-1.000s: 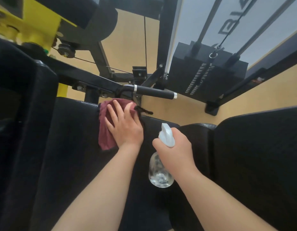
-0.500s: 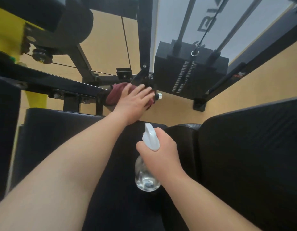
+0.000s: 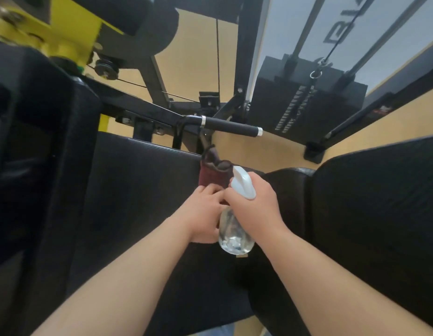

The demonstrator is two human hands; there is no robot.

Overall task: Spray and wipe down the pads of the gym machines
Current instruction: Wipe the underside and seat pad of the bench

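Cloth (image 3: 212,177) in left fingers (image 3: 207,191), beside bottle (image 3: 235,235)

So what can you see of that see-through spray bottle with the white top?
The clear, rounded plastic spray bottle has a white trigger head pointing toward the dark red cloth. Clear liquid sits in its bottom. The right hand grips its neck, holding it above the black padded seat. The left hand, holding that cloth, lies close beside it.

The left hand (image 3: 203,214) holds the cloth (image 3: 212,177) above the middle pad (image 3: 138,190), touching the right hand (image 3: 259,202), which grips the spray bottle (image 3: 236,235). The handle (image 3: 231,126) lies beyond the pad, with the weight stack (image 3: 307,105) behind it to the right.
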